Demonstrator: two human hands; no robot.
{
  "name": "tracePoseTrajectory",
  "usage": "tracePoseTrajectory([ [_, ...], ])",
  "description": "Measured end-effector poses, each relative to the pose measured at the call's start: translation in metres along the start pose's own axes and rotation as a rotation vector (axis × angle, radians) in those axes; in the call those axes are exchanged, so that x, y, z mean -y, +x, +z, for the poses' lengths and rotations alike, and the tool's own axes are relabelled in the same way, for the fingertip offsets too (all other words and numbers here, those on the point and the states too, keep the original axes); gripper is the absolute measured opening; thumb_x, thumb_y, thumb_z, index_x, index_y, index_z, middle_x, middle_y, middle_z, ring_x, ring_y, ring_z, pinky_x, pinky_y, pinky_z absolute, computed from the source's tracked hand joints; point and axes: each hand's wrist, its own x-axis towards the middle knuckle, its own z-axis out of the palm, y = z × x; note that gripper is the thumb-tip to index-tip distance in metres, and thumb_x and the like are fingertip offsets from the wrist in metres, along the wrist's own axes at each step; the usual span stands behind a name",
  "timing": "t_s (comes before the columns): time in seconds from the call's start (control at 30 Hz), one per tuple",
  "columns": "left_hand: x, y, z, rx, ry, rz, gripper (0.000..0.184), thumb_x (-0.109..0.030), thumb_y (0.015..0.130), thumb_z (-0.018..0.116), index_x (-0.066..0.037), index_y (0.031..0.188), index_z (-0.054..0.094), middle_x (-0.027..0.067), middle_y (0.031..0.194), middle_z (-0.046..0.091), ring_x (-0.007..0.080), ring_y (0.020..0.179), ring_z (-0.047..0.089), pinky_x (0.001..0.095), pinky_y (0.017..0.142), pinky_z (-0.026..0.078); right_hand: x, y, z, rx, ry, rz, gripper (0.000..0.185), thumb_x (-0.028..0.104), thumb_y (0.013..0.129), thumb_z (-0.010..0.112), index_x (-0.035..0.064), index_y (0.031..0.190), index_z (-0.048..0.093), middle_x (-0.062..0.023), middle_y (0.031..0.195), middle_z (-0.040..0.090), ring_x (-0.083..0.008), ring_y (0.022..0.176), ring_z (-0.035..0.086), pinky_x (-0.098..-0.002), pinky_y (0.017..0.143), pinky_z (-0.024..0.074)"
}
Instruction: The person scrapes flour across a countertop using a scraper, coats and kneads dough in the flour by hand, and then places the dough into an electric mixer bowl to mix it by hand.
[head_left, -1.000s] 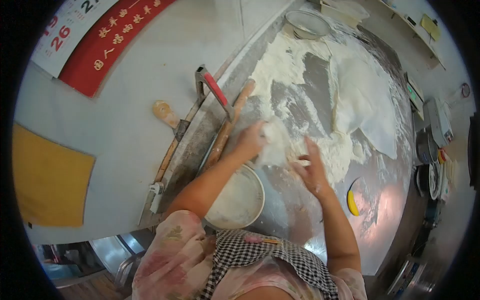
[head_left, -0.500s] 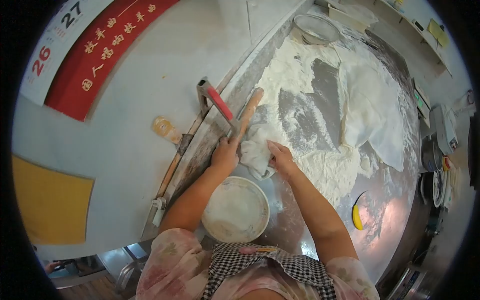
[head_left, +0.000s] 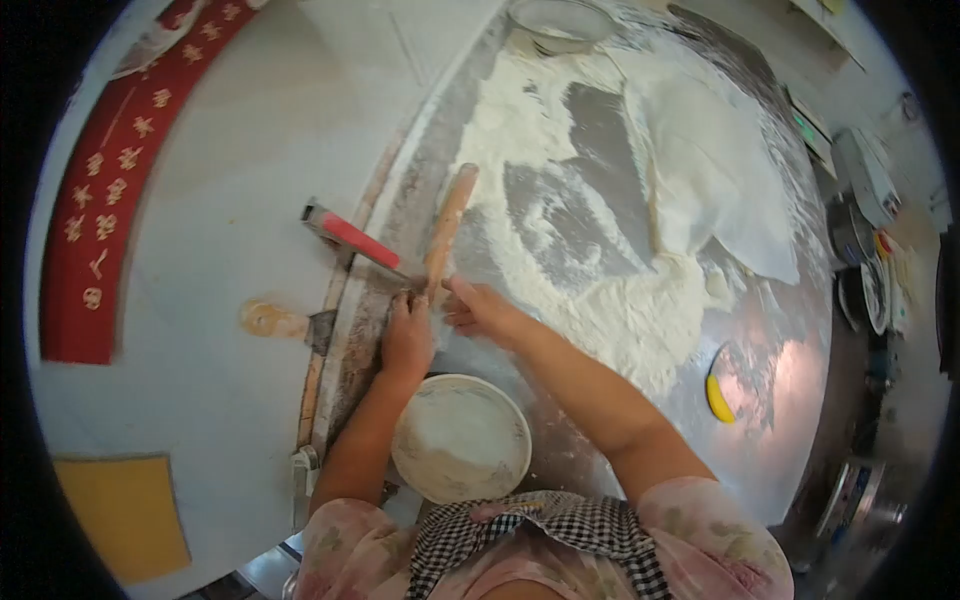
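Observation:
Near the lower end of a wooden rolling pin [head_left: 450, 225], my left hand [head_left: 408, 335] has its fingers curled together; what they hold, if anything, is hidden. My right hand [head_left: 482, 310] is just to the right, its thumb and fingers apart and partly bent, nothing visible in them. A tool with a red grip [head_left: 360, 243] angles down toward my left fingertips. Below both hands stands a round bowl [head_left: 525, 425] with white flour inside. Loose flour [head_left: 640, 320] spreads over the metal table right of my hands.
A large white sheet [head_left: 715, 160], dough or cloth, lies at the right. A sieve [head_left: 565, 28] stands at the far end. A yellow banana-shaped item [head_left: 719, 400] lies at the right front. A wooden-handled scraper [head_left: 275, 321] is by the ledge on the left.
The white bag-like cloth between my hands has gone from view. My right hand has moved left, close to the left hand and the rolling pin. The camera view has shifted.

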Motion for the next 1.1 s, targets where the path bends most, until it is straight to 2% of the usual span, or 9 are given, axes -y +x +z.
tracePoseTrajectory([
  [0.13, -0.009, 0.006, -0.002, 0.121, 0.105, -0.035, 0.034, -0.006, 0.082, 0.050, 0.001, 0.116, 0.048, 0.0271, 0.116, 0.043, 0.0412, 0.100, 0.050, 0.0417, 0.083, 0.045, 0.031, -0.143, -0.086, -0.439, -0.895, -0.481, 0.029, 0.012, 0.085, 0.057, -0.0004, 0.111, 0.058, -0.0134, 0.100, 0.063, -0.0200, 0.088, 0.060, -0.0298, 0.079, 0.0465],
  [0.2, -0.008, 0.007, 0.000, 0.099, 0.106, -0.031, 0.037, -0.006, 0.081, 0.051, 0.001, 0.117, 0.047, 0.0275, 0.116, 0.042, 0.0403, 0.100, 0.051, 0.0412, 0.081, 0.046, 0.009, -0.220, -0.150, -0.877, -0.995, -0.429, 0.024, 0.009, 0.083, 0.058, 0.0001, 0.105, 0.059, -0.0145, 0.099, 0.063, -0.0243, 0.088, 0.061, -0.0332, 0.078, 0.0467],
  [0.23, -0.004, 0.007, 0.005, 0.081, 0.118, -0.013, 0.038, -0.006, 0.081, 0.052, 0.001, 0.118, 0.046, 0.0275, 0.116, 0.041, 0.0400, 0.099, 0.052, 0.0411, 0.081, 0.047, 0.002, -0.264, -0.165, -1.014, -1.317, -0.449, 0.026, 0.009, 0.078, 0.060, 0.0021, 0.104, 0.059, -0.0174, 0.098, 0.060, -0.0319, 0.089, 0.057, -0.0389, 0.078, 0.0462],
  [0.3, 0.001, 0.007, 0.011, 0.020, 0.126, 0.037, 0.040, -0.007, 0.080, 0.053, 0.001, 0.118, 0.045, 0.0273, 0.117, 0.041, 0.0395, 0.098, 0.053, 0.0412, 0.080, 0.047, 0.011, -0.319, -0.148, -1.046, -1.550, 0.067, 0.029, 0.007, 0.074, 0.058, 0.0043, 0.103, 0.056, -0.0189, 0.097, 0.056, -0.0381, 0.090, 0.052, -0.0443, 0.077, 0.0441],
  [0.4, -0.002, 0.006, 0.010, -0.017, 0.128, 0.086, 0.040, -0.009, 0.080, 0.054, 0.001, 0.117, 0.044, 0.0269, 0.118, 0.040, 0.0393, 0.096, 0.054, 0.0418, 0.079, 0.048, -0.046, -0.349, -0.160, -1.199, -1.453, 0.136, 0.029, 0.004, 0.070, 0.055, 0.0051, 0.099, 0.052, -0.0183, 0.092, 0.053, -0.0376, 0.084, 0.050, -0.0460, 0.072, 0.0421],
  [0.7, -0.012, 0.006, -0.013, 0.142, 0.161, 0.021, 0.043, -0.009, 0.078, 0.057, 0.003, 0.117, 0.043, 0.0276, 0.121, 0.039, 0.0393, 0.096, 0.055, 0.0412, 0.078, 0.049, -0.022, -0.370, -0.190, -1.303, -1.735, -0.338, 0.022, -0.009, 0.062, 0.049, 0.0024, 0.080, 0.053, -0.0170, 0.079, 0.049, -0.0346, 0.074, 0.048, -0.0437, 0.063, 0.0390],
  [0.9, -0.013, 0.003, -0.008, 0.052, 0.106, -0.022, 0.043, -0.008, 0.083, 0.051, 0.004, 0.123, 0.039, 0.0276, 0.122, 0.040, 0.0399, 0.095, 0.055, 0.0405, 0.080, 0.048, 0.092, -0.222, -0.154, -0.756, -1.653, -0.777, 0.028, -0.008, 0.065, 0.056, 0.0060, 0.088, 0.064, -0.0139, 0.080, 0.054, -0.0322, 0.080, 0.053, -0.0385, 0.069, 0.0421],
  [0.97, -0.014, 0.003, -0.007, 0.070, 0.098, -0.070, 0.041, -0.009, 0.084, 0.049, 0.004, 0.122, 0.040, 0.0274, 0.122, 0.040, 0.0397, 0.095, 0.056, 0.0410, 0.080, 0.049, 0.118, -0.149, -0.147, -0.495, -1.667, -0.773, 0.028, -0.006, 0.065, 0.057, 0.0076, 0.088, 0.063, -0.0132, 0.083, 0.057, -0.0328, 0.082, 0.053, -0.0402, 0.071, 0.0426],
  [1.1, -0.024, 0.008, -0.020, 0.188, 0.106, -0.185, 0.036, -0.011, 0.085, 0.047, 0.004, 0.118, 0.041, 0.0264, 0.122, 0.041, 0.0391, 0.095, 0.056, 0.0424, 0.079, 0.049, 0.138, 0.005, -0.127, -0.346, -1.722, -0.839, 0.024, 0.000, 0.066, 0.056, 0.0111, 0.085, 0.065, -0.0101, 0.082, 0.059, -0.0316, 0.080, 0.056, -0.0408, 0.073, 0.0439],
])
